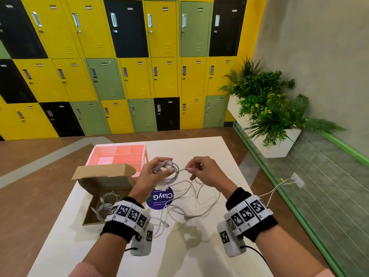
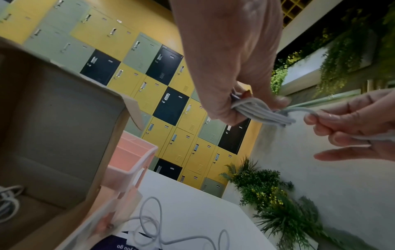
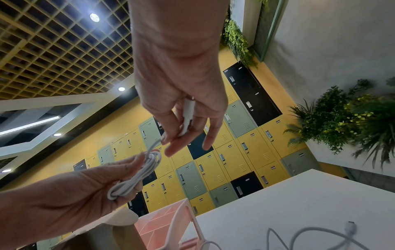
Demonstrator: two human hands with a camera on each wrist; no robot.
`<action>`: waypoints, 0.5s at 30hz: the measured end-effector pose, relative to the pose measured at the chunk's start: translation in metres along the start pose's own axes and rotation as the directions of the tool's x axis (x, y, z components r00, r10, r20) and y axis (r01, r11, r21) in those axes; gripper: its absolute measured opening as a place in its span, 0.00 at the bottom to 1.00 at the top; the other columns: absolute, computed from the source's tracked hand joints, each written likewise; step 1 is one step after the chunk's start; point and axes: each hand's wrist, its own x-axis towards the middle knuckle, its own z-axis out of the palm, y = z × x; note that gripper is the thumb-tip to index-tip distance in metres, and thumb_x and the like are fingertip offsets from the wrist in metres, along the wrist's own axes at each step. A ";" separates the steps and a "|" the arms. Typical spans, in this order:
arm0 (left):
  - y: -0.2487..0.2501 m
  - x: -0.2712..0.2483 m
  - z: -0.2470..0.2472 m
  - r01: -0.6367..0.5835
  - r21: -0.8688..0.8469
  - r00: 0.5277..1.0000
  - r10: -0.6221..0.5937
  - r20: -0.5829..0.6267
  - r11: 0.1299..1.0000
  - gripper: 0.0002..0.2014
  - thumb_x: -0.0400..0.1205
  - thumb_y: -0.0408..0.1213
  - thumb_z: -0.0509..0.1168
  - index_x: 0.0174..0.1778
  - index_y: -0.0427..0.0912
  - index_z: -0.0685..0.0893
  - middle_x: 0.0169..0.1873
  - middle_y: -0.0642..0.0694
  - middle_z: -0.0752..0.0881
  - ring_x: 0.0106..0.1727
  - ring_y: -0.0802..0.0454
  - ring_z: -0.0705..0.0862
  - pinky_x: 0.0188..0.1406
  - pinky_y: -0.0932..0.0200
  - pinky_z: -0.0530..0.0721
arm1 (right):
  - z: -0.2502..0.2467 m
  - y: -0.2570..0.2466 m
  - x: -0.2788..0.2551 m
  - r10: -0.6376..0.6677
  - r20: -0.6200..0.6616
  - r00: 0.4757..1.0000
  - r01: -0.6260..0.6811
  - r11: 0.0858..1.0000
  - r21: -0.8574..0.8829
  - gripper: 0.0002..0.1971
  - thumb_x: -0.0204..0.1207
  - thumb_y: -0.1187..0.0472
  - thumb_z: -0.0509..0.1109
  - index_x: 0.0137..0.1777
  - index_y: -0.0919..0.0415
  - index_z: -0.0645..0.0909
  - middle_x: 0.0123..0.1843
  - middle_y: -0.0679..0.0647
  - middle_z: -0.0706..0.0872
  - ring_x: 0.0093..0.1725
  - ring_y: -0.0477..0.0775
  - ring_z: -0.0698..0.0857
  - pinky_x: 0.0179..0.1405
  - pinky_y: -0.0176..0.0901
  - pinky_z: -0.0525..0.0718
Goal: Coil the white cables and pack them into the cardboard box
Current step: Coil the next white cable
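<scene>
Above the white table (image 1: 209, 152), my left hand (image 1: 153, 172) grips a coiled white cable (image 1: 169, 170), its loops bunched between thumb and fingers (image 2: 262, 113) (image 3: 136, 175). My right hand (image 1: 201, 168) pinches that cable's plug end (image 1: 186, 169) (image 3: 188, 116) just right of the coil. An open cardboard box (image 1: 103, 188) stands at the table's left with coiled white cables (image 1: 105, 204) inside it. More loose white cables (image 1: 191, 206) lie tangled on the table under my hands.
A pink divided tray (image 1: 119, 156) sits behind the box. A purple round sticker (image 1: 159, 196) lies on the table. Coloured lockers (image 1: 119, 66) fill the far wall. A white planter with green plants (image 1: 267, 108) stands at the right beside a glass partition.
</scene>
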 end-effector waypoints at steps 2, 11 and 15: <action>-0.002 0.001 0.001 -0.056 0.026 0.998 0.057 -0.035 0.998 0.18 0.68 0.38 0.75 0.54 0.42 0.86 0.47 0.45 0.89 0.49 0.43 0.86 0.51 0.40 0.84 | 0.000 0.001 0.000 0.004 0.001 1.000 -0.004 1.000 0.018 0.05 0.77 0.66 0.71 0.49 0.68 0.84 0.36 0.58 0.86 0.32 0.49 0.86 0.25 0.22 0.73; -0.004 0.010 0.003 -0.244 0.192 0.943 0.279 -0.182 0.951 0.08 0.75 0.37 0.74 0.48 0.49 0.85 0.47 0.48 0.89 0.49 0.47 0.87 0.49 0.43 0.85 | 0.002 -0.003 -0.002 -0.041 0.059 0.997 0.041 0.999 -0.002 0.05 0.78 0.67 0.70 0.50 0.68 0.84 0.32 0.52 0.84 0.34 0.46 0.85 0.25 0.20 0.71; -0.007 0.007 0.010 -0.246 0.159 0.938 0.276 -0.211 0.956 0.09 0.77 0.37 0.73 0.51 0.48 0.83 0.49 0.46 0.87 0.50 0.45 0.86 0.49 0.39 0.84 | 0.000 0.002 0.001 -0.028 0.046 0.999 0.033 0.993 -0.115 0.04 0.74 0.64 0.74 0.48 0.60 0.86 0.33 0.48 0.83 0.35 0.42 0.80 0.37 0.27 0.77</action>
